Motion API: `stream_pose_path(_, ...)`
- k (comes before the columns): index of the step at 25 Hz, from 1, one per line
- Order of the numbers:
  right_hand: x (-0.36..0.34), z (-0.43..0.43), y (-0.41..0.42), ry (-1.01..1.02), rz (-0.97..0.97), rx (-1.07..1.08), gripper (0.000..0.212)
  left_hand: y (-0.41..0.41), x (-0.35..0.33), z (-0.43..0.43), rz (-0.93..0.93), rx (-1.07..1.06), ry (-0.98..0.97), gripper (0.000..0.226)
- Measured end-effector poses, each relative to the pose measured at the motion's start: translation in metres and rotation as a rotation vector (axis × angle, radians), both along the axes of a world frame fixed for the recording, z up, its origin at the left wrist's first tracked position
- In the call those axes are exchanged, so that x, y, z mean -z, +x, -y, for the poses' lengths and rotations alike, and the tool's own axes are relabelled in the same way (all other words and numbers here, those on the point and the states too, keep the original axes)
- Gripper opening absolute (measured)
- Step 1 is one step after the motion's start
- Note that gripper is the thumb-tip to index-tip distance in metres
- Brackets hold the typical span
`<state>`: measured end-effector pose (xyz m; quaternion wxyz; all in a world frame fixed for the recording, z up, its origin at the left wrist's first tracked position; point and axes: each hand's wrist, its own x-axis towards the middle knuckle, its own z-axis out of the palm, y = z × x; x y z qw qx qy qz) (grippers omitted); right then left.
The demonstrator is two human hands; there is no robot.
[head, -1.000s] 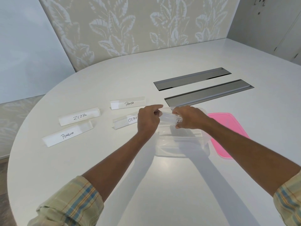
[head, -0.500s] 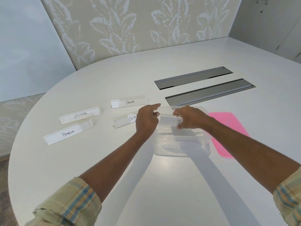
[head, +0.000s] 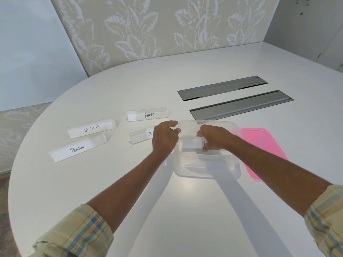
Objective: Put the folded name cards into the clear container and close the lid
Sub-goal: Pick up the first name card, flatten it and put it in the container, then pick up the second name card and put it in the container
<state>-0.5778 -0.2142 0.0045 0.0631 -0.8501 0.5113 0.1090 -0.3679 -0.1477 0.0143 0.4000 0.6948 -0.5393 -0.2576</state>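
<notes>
The first name card (head: pixel 191 145) now sits low inside the clear container (head: pixel 207 171), lowered from rim height; right hand (head: pixel 215 139) fingers pinch its end, left hand (head: pixel 165 138) apparently let go, fingers loosely curled. Four cards remain outside

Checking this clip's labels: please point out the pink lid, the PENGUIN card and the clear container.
pink lid (head: pixel 263 145), head view, on its bare top face.
PENGUIN card (head: pixel 78 149), head view, on the handwritten word.
clear container (head: pixel 207 168), head view, on its near wall.
</notes>
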Motion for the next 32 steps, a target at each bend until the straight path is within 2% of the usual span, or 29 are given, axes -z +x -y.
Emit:
stream_pose_path(7, 0.009, 0.004, 0.002, -0.044, 0.021, 0.016, 0.067, 0.005, -0.002, -0.003, -0.013, 0.014, 0.021, 0.028)
stream_pose_path(18, 0.013, 0.008, 0.001, -0.105, 0.068, 0.043, 0.044, 0.004, -0.003, -0.003, 0.001, 0.027, 0.044, 0.028)
stream_pose_path(23, 0.006, 0.001, 0.002, -0.102, 0.103, 0.076, 0.054, 0.004, -0.002, -0.004, -0.036, 0.019, 0.021, 0.027)
stream_pose_path(26, -0.012, -0.005, 0.004, -0.101, 0.196, 0.129, 0.055, 0.010, -0.001, -0.007, -0.085, 0.005, 0.001, 0.030)
stream_pose_path(32, -0.056, -0.014, 0.031, -0.213, 0.471, 0.193, 0.031, 0.053, -0.002, -0.013, -0.151, -0.115, 0.024, 0.026)
